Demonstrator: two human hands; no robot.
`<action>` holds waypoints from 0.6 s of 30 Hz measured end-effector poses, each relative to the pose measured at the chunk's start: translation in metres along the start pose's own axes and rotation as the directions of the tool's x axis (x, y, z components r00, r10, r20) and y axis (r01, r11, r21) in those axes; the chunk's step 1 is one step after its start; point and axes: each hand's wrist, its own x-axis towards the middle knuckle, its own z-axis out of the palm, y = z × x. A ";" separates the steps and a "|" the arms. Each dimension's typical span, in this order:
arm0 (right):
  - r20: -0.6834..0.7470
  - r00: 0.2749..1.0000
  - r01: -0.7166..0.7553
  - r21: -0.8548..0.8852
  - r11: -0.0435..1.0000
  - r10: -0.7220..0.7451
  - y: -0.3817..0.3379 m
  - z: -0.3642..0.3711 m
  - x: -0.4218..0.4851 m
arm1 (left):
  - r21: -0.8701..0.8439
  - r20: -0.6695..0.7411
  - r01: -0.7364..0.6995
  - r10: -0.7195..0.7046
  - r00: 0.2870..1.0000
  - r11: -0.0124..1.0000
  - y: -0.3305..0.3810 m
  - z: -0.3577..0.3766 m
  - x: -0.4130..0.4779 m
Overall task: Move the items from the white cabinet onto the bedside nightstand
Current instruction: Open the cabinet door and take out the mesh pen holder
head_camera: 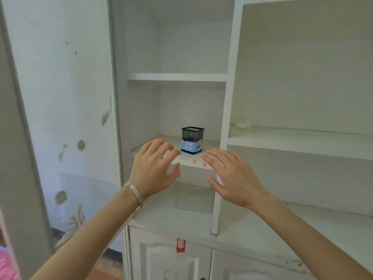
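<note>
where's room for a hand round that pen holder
Widest: bare shelf between mesh pen holder and left wall. Narrower strip between it and the divider. Right shelf is bare beyond a white scrap. Crowded in front: left hand, right hand.

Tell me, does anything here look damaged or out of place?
Yes. The pale surface left of the white cabinet has patches of peeled paint. The black mesh pen holder stands upright on its shelf.

A square black mesh pen holder (pixel 192 140) with a blue house label stands upright on the white cabinet's (pixel 224 118) middle shelf.
</note>
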 end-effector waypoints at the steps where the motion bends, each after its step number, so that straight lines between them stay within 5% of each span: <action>1: -0.003 1.000 0.004 0.006 1.000 -0.004 0.005 0.002 0.002 | 0.002 -0.001 0.009 -0.009 1.000 1.000 0.001 0.003 0.003; 18: -0.023 1.000 -0.011 0.056 0.998 0.012 0.057 0.082 0.032 | -0.022 0.206 0.099 -0.092 0.974 0.995 -0.025 0.098 0.013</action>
